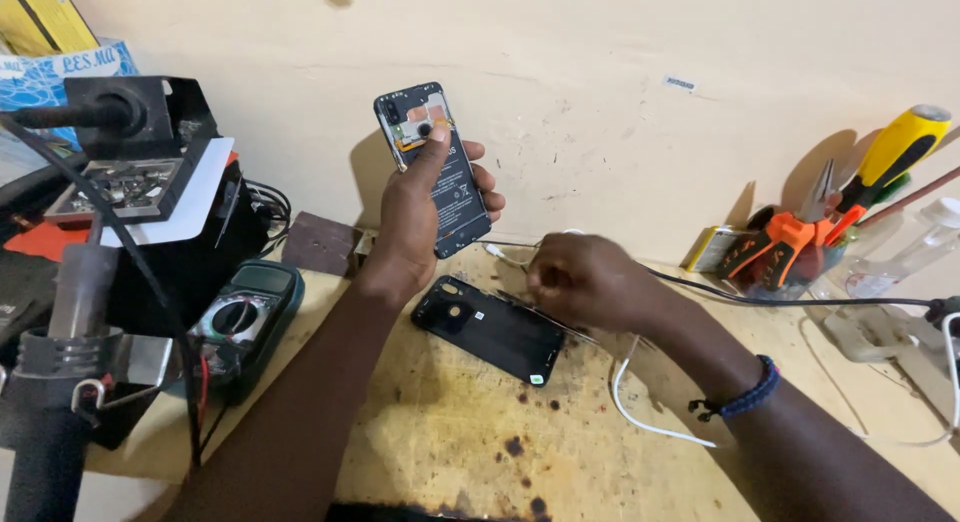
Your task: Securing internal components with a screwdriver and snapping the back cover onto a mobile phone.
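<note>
My left hand (pixel 415 217) holds up an opened smartphone (pixel 432 167) with its back removed, so the battery and circuit board show; my thumb presses near the board at the top. My right hand (pixel 585 280) hovers low over the worn wooden table (pixel 450 422) with fingers curled, apparently pinching a thin tool or a cable end, though I cannot make out which. Just below and left of it lies the phone's black back cover (pixel 490 329), flat on the table. A white cable (pixel 640 407) trails under my right wrist.
A green multimeter (pixel 245 317) sits at the left, beside a hot-air station and a black stand (pixel 130 172). At the right a clear cup holds pliers and a yellow-handled screwdriver (pixel 895 147). A black cable (pixel 800 300) runs to a white power strip (pixel 880 332).
</note>
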